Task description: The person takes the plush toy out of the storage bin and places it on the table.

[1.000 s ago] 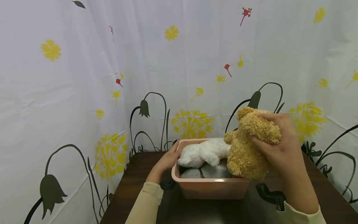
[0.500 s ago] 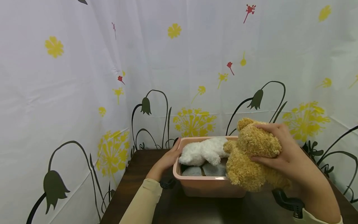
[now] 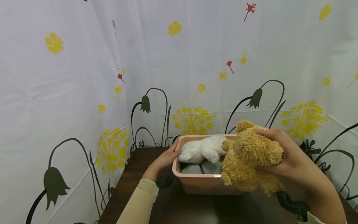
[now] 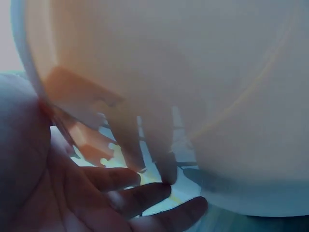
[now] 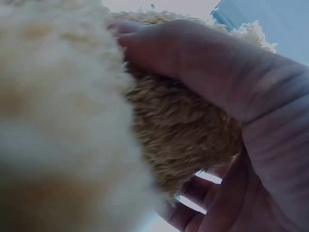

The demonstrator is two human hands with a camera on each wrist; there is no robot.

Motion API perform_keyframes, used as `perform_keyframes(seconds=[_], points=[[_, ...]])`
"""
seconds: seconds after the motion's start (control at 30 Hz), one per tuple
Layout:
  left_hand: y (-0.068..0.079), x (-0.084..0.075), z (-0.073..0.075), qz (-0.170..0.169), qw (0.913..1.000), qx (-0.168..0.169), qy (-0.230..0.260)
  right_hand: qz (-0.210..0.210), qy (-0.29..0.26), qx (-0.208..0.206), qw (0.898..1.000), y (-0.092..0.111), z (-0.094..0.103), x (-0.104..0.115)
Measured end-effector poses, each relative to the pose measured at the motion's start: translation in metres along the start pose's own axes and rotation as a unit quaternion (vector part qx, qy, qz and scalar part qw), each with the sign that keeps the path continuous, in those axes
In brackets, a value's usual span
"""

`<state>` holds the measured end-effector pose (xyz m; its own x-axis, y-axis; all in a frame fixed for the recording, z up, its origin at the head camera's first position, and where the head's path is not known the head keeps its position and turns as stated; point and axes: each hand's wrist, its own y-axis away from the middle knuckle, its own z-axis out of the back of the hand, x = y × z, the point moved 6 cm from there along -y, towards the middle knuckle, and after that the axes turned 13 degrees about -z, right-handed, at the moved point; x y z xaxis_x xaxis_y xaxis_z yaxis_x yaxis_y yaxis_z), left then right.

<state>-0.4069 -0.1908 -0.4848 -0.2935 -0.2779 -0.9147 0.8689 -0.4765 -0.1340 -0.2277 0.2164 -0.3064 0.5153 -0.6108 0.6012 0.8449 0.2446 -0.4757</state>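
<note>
My right hand [image 3: 288, 155] grips a fuzzy golden-yellow teddy bear [image 3: 241, 168] by its head, thumb on one side and fingers on the other. In the right wrist view its shaggy fur [image 5: 178, 125] lies between thumb and fingers. The bear hangs in front of the right end of a pink plastic bin [image 3: 207, 183], covering that corner. My left hand [image 3: 166, 158] rests against the bin's left side at the rim. In the left wrist view its fingers [image 4: 149, 198] lie fairly straight along the glossy outer wall [image 4: 231, 125].
Inside the bin lie a white plush toy [image 3: 201, 150] and, below it, grey plush [image 3: 212, 167]. The bin stands on a dark brown wooden table [image 3: 145, 154]. Behind the table hangs a white curtain [image 3: 151, 46] printed with flowers.
The bear in my right hand has come down and towards me, from over the bin's right end to in front of it. My left hand has stayed at the bin's left side.
</note>
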Motion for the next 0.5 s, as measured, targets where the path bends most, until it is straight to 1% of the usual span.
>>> perform_keyframes(seconds=[0.13, 0.23, 0.3, 0.37, 0.43, 0.5], points=[[0.005, -0.001, 0.0, -0.005, 1.0, 0.006, 0.003, -0.023, -0.048, 0.0, 0.999, -0.002, -0.002, -0.009], [0.007, -0.002, 0.0, -0.008, 1.0, 0.0, 0.003, -0.027, -0.099, 0.017, 0.995, -0.002, -0.007, -0.016], [0.007, -0.002, -0.001, -0.008, 1.0, -0.002, -0.002, -0.018, -0.124, 0.038, 0.991, -0.001, -0.012, -0.019], [0.009, -0.003, -0.003, -0.012, 0.9999, -0.001, -0.004, -0.007, -0.133, 0.054, 0.99, 0.002, -0.016, -0.02], [0.01, -0.003, -0.004, -0.017, 0.9998, 0.004, -0.008, 0.001, -0.127, 0.056, 0.99, 0.004, -0.019, -0.022], [0.012, -0.004, -0.004, -0.02, 0.9997, 0.004, -0.013, 0.025, -0.125, 0.045, 0.991, 0.005, -0.021, -0.021]])
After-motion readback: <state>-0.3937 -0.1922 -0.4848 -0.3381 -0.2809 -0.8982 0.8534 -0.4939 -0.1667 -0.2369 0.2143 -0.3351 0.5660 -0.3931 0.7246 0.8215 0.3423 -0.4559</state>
